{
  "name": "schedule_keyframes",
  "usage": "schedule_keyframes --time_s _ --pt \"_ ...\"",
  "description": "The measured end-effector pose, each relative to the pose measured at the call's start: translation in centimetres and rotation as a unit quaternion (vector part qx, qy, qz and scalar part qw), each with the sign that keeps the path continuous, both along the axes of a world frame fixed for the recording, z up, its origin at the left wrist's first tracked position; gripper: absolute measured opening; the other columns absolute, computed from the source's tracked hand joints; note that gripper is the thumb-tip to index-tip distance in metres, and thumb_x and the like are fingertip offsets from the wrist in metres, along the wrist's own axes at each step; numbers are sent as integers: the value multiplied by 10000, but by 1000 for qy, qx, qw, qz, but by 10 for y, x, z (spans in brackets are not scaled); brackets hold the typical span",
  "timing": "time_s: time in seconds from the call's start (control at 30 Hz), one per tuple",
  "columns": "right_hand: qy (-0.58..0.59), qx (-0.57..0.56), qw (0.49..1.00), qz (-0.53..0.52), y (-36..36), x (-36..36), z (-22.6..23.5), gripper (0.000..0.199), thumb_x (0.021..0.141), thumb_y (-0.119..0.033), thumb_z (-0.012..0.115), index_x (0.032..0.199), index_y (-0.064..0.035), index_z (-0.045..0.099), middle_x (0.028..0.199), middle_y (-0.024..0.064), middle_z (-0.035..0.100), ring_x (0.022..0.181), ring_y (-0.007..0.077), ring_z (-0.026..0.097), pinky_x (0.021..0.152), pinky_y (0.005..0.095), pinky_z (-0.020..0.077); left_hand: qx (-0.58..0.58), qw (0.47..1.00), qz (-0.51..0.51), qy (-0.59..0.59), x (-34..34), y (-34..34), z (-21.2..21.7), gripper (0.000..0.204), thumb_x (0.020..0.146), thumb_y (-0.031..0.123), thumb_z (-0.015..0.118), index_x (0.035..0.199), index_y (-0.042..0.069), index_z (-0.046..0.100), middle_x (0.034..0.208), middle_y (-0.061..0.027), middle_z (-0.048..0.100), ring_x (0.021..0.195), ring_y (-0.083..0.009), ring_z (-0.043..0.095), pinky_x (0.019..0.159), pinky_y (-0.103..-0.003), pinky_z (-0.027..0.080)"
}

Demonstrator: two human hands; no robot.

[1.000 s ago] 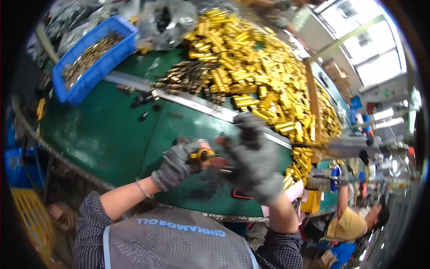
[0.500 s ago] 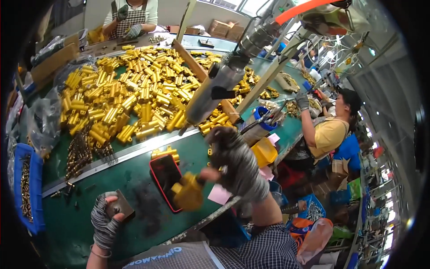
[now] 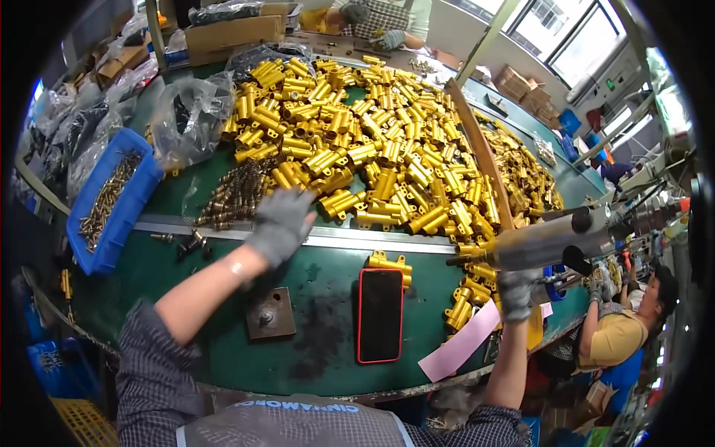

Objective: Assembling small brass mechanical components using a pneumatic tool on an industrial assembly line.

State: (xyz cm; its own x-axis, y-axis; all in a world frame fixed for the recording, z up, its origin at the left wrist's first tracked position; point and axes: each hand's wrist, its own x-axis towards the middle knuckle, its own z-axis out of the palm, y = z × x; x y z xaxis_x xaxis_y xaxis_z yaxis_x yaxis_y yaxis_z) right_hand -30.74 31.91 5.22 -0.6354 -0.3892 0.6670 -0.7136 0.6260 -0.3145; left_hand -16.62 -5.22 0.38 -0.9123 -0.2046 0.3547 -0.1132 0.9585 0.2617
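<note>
My left hand (image 3: 281, 227), in a grey glove, reaches over the metal strip to the near edge of a heap of gold-coloured twin-tube metal parts (image 3: 387, 182). Its fingers stretch forward beside a pile of dark bolts (image 3: 237, 192), and no held thing shows. A square steel plate with a short post (image 3: 270, 314) lies on the green table near that forearm. My right hand (image 3: 517, 293), also gloved, is just below the hanging power screwdriver (image 3: 551, 240); its fingers are hidden. A red-edged phone (image 3: 380, 316) lies between my arms, with gold parts (image 3: 390, 262) behind it.
A blue bin of screws (image 3: 113, 201) stands at the left beside clear plastic bags (image 3: 192, 119). A wooden board (image 3: 480, 153) borders the heap on the right. Pink paper (image 3: 462, 341) lies near my right forearm. Co-workers sit across the table and at the right (image 3: 618, 331).
The view has swung left. My left hand has let go of the steel plate and moved forward to the heap. My right hand, which held a gold part by the phone, is now farther right.
</note>
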Motion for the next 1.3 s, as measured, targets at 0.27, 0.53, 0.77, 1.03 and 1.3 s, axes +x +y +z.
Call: schedule_keyframes --time_s 0.27,0.53,0.77,1.03,1.3 --pt "-161 155 974 20 -35 108 6 360 659 -189 690 976 -63 575 1167 167 422 1027 336 483 819 355 430 24 990 27 -135 -109 -15 -15 444 770 282 574 1147 65 487 1022 -161 573 909 -282 560 805 -362 440" --pt "-203 74 963 158 -134 133 -5 421 620 -189 739 987 -68 570 1181 191 411 1005 335 505 802 360 448 788 596 -153 32 1 -36 11 328 812 206 580 1079 42 484 1002 -77 569 941 -181 556 837 -279 445" --pt "-233 -70 937 250 -237 157 15 408 652 -218 747 944 -9 553 1114 182 437 923 284 542 696 303 471 811 572 -16 123 112 13 56 351 803 135 603 1117 63 465 1014 -55 562 930 -146 548 796 -244 455" --pt "-260 132 895 339 -240 164 12 365 649 -206 742 853 6 527 938 153 468 797 286 532 655 332 460 721 693 17 -20 184 -4 11 344 813 155 559 1114 4 485 1085 -61 530 958 -132 515 870 -267 410" --pt "-95 365 843 384 -256 168 19 395 670 -225 673 974 -13 536 999 161 487 825 317 546 691 389 476 626 778 48 -9 202 -10 -10 393 767 184 622 1107 24 506 1024 -61 550 885 -143 531 809 -256 429"
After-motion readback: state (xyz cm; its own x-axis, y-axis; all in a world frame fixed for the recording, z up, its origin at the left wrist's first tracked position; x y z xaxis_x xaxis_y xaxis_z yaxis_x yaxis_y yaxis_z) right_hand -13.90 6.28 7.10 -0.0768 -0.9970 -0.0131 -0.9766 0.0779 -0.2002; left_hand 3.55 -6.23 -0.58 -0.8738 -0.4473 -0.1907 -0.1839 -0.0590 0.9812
